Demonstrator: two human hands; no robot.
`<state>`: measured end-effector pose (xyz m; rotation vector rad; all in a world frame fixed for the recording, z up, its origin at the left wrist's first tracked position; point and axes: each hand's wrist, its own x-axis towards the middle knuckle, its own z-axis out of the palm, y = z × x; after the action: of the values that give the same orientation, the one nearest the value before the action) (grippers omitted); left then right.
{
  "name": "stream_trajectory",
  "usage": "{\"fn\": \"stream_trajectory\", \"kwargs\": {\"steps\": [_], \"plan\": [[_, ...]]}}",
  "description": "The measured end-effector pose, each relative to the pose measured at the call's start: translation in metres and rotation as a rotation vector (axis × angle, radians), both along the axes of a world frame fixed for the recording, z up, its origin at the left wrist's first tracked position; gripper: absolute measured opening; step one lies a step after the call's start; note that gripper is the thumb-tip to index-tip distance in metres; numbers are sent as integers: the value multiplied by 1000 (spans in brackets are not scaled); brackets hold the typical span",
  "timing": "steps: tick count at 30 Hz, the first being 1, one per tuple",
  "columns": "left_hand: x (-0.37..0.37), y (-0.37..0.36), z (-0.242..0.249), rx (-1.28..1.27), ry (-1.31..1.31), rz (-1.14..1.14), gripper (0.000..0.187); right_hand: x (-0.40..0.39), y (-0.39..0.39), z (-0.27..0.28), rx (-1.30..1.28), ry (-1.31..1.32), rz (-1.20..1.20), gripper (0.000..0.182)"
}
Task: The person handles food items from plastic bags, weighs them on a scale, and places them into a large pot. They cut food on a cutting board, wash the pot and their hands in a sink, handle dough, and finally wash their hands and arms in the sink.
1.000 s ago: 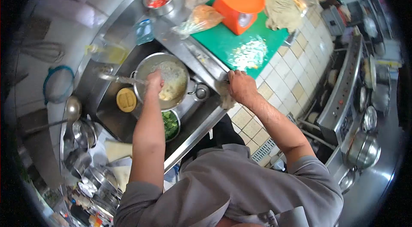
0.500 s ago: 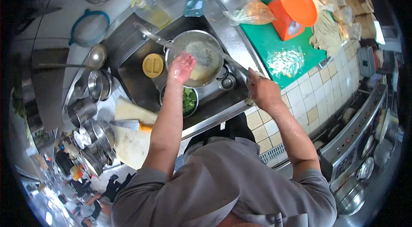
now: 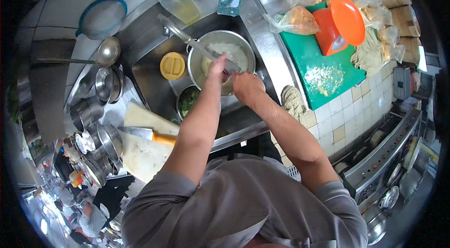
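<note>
Both hands are meeting over the steel pot point(image 3: 220, 60) that is sitting in the sink point(image 3: 150, 77), right under the end of the long faucet spout point(image 3: 199, 46). The left hand point(image 3: 218, 67) is reaching in from the near side with its fingers bunched together at the spout's tip, though whether they are clamped on anything I cannot tell. The right hand point(image 3: 246, 87) is hovering just beside it over the pot's near right rim, fingers curled loosely; its grip is also hidden from this angle. The pot is holding pale, cloudy contents. Just left of it a round yellow lid point(image 3: 172, 65) is lying on the sink floor, and near the pot, partly under the left forearm, a small bowl of greens point(image 3: 188, 101) is sitting. To the right of the sink a crumpled cloth point(image 3: 293, 100) is resting on the counter edge, beside the green cutting board point(image 3: 323, 72) that is carrying an orange kitchen scale point(image 3: 340, 25). On the far side a bottle of yellow liquid point(image 3: 180, 4) is lying behind the sink, and to the left a knife with an orange handle point(image 3: 147, 134) is resting on white boards.
</note>
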<state>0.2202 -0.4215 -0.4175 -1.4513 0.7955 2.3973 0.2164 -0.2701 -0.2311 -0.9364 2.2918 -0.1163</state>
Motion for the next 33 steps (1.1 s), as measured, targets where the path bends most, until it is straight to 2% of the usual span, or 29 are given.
{"fn": "stream_trajectory", "kwargs": {"steps": [1, 2, 4, 8, 9, 11, 12, 14, 15, 16, 17, 18, 19, 20, 22, 26, 27, 29, 30, 32, 33], "plan": [[-7, -4, 1, -98, -69, 107, 33, 0, 3, 6, 36, -23, 20, 34], [-11, -14, -15, -91, -70, 104, 33, 1, 8, 12, 42, -23, 17, 34], [-17, -31, -57, -13, 22, -22, 23, 2, 19, 22, 23, -7, -82, 41], [-37, -18, -12, -203, -94, -25, 30, 3, 46, 33, 20, -8, -132, 50], [-38, -19, -8, -197, -94, -26, 30, 5, 53, 41, 36, -45, -166, 51], [-38, -28, -1, -340, -187, -85, 30, 7, 64, 51, 55, -77, -197, 53], [-33, -33, -21, -336, -190, -80, 30, 10, 69, 54, 16, -137, -209, 48], [-24, -44, -54, -642, -300, -289, 28, 8, 78, 40, -26, -193, -205, 44], [-15, -48, -55, -642, -303, -275, 28, 9, 84, 9, -259, -160, -189, 43], [-1, -51, -53, -732, -294, -363, 26, 6, 83, -13, -493, -127, -165, 42], [18, -51, -51, -819, -292, -453, 24, 0, 73, -23, -494, -135, -145, 42], [33, -47, -37, -817, -305, -433, 24, -9, 58, -32, -562, -647, -559, 40], [42, -39, -10, -729, -218, -249, 23, -20, 40, -37, -576, -1161, -972, 37], [53, -32, 15, -642, -129, -68, 22, -33, 22, -39, -593, -1334, -1114, 31], [75, -31, 52, -609, -62, -29, 23, -54, -20, -54, -479, -1454, -1183, 30], [102, -32, 106, -592, 189, 123, 34, -86, -89, -90, -295, -1394, -943, 30], [110, -26, 112, -586, 179, 144, 34, -88, -102, -95, -197, -1353, -885, 28], [108, -23, 120, -941, 523, 3, 47, -93, -130, -102, -104, -1295, -797, 26], [105, -27, 122, -947, 516, 44, 47, -89, -148, -102, -77, -1234, -717, 23], [87, -37, 131, -934, 317, 81, 57, -87, -169, -103, -56, -1122, -588, 27], [85, -39, 141, -887, 316, 139, 46, -75, -170, -62, -53, -1062, -582, 25]]}}
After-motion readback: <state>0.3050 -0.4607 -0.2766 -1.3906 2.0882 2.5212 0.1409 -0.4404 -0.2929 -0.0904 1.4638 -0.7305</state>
